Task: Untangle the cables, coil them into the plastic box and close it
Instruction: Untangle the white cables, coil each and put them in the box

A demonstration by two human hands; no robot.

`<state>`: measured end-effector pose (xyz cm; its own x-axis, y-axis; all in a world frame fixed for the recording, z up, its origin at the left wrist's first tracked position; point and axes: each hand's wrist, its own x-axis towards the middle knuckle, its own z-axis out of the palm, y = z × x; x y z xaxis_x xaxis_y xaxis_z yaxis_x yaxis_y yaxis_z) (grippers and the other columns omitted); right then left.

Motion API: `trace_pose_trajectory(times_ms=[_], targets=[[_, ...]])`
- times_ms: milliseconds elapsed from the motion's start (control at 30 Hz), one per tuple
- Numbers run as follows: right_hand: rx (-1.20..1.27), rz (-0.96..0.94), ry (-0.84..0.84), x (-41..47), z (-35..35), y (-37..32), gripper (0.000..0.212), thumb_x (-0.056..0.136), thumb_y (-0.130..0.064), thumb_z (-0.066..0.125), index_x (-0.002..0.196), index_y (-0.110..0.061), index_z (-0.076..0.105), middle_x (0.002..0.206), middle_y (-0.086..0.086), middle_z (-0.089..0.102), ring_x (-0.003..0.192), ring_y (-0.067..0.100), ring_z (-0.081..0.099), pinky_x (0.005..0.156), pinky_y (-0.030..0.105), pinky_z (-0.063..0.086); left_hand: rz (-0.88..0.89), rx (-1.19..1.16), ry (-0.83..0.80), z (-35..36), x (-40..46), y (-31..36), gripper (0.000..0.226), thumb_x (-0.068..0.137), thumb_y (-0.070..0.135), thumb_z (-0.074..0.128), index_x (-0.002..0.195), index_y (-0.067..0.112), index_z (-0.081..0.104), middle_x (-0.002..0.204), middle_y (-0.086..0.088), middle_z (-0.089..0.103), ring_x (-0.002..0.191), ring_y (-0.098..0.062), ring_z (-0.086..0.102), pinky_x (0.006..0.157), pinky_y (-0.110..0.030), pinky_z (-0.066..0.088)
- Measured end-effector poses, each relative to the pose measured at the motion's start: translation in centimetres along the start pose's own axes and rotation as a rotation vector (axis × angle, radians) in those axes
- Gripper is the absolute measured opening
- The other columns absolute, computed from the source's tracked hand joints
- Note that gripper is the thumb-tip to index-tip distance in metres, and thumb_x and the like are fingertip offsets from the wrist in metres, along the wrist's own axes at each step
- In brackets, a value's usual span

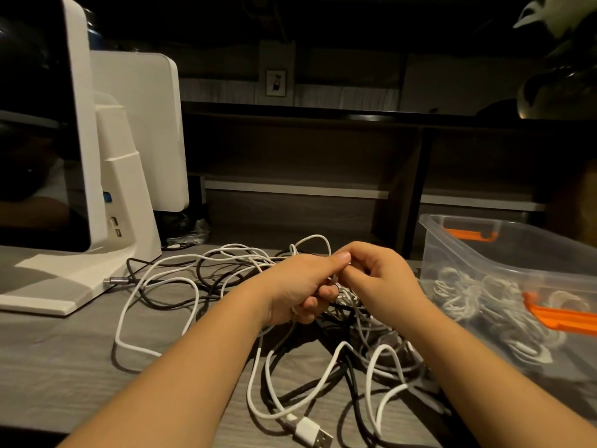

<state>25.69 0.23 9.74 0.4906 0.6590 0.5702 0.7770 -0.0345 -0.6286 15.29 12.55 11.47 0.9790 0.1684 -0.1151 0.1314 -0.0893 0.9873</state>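
Observation:
A tangle of white and black cables (226,279) sprawls over the grey desk (64,367). My left hand (300,286) grips a bunch of white cable above the heap, thumb pressed on top. My right hand (384,279) meets it fingertip to fingertip and pinches the same cable. A white USB plug (311,433) lies at the front edge. The clear plastic box (478,253) with orange latches (562,315) stands open at the right, holding coiled white cables (484,302).
A white monitor stand (97,253) and screen (38,124) take up the left of the desk, with a second white panel (142,124) behind. A grey metal plug (116,281) lies by the stand's base. Dark shelving (323,156) runs along the back.

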Motion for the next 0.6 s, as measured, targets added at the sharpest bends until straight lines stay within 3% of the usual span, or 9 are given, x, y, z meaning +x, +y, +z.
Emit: trace_pose_trajectory(times_ms=[67,167,267,333,400,500,600], targets=[[0.08,0.023,0.016,-0.05,0.1,0.02,0.013,0.092,-0.013,0.06,0.087,-0.024,0.063,0.062,0.002,0.057,0.056,0.011,0.049,0.056,0.036,0.044,-0.006,-0.021,-0.027,-0.07,-0.14,0.02,0.036,0.095,0.055,0.053,0.091,0.02,0.054,0.057,0.008,0.041,0.043,-0.003,0.028,0.044,-0.015,0.019],[0.169,0.024,0.008,-0.06,0.15,0.17,0.013,0.091,-0.018,0.062,0.084,-0.028,0.063,0.068,0.012,0.06,0.062,0.02,0.053,0.06,0.049,0.048,-0.018,-0.047,-0.104,-0.29,-0.49,0.13,0.043,0.084,0.054,0.063,0.106,0.018,0.055,0.061,0.009,0.042,0.046,-0.002,0.027,0.044,-0.013,0.018],[0.201,0.031,-0.028,-0.03,0.09,0.3,0.015,0.092,-0.018,0.065,0.083,-0.029,0.068,0.064,0.01,0.06,0.063,0.021,0.053,0.065,0.048,0.049,-0.048,0.035,-0.103,-0.27,-0.65,0.1,0.031,0.091,0.042,0.064,0.11,0.019,0.055,0.061,0.009,0.042,0.046,-0.001,0.03,0.043,-0.012,0.02],[0.221,0.045,-0.056,0.0,-0.01,0.37,0.015,0.093,-0.018,0.064,0.084,-0.029,0.069,0.071,0.015,0.065,0.066,0.024,0.056,0.068,0.051,0.05,-0.076,0.049,-0.074,-0.14,-0.64,0.08,0.022,0.097,0.041,0.059,0.099,0.019,0.056,0.06,0.008,0.043,0.046,-0.002,0.032,0.042,-0.011,0.022],[0.26,0.053,-0.084,0.01,-0.02,0.57,0.016,0.093,-0.016,0.063,0.084,-0.027,0.07,0.074,0.014,0.068,0.068,0.021,0.059,0.067,0.044,0.05,-0.102,0.025,-0.091,-0.11,-0.61,0.09,0.029,0.099,0.045,0.054,0.083,0.021,0.053,0.057,0.009,0.038,0.045,-0.002,0.029,0.039,-0.011,0.021],[0.319,0.089,-0.073,0.08,-0.07,0.23,0.019,0.096,-0.014,0.059,0.081,-0.019,0.07,0.064,-0.001,0.065,0.062,0.005,0.059,0.061,0.019,0.045,-0.102,-0.059,-0.148,0.02,-0.75,0.33,0.036,0.102,0.047,0.044,0.076,0.023,0.05,0.057,0.009,0.031,0.044,-0.002,0.023,0.038,-0.012,0.017],[0.349,0.082,-0.025,0.11,-0.49,0.01,0.028,0.099,-0.019,0.052,0.076,-0.018,0.067,0.064,-0.005,0.061,0.062,0.01,0.053,0.062,0.024,0.043,-0.013,-0.144,-0.09,0.61,-0.56,0.58,0.04,0.105,0.047,0.036,0.076,0.023,0.051,0.057,0.009,0.03,0.045,-0.003,0.021,0.039,-0.014,0.015]])
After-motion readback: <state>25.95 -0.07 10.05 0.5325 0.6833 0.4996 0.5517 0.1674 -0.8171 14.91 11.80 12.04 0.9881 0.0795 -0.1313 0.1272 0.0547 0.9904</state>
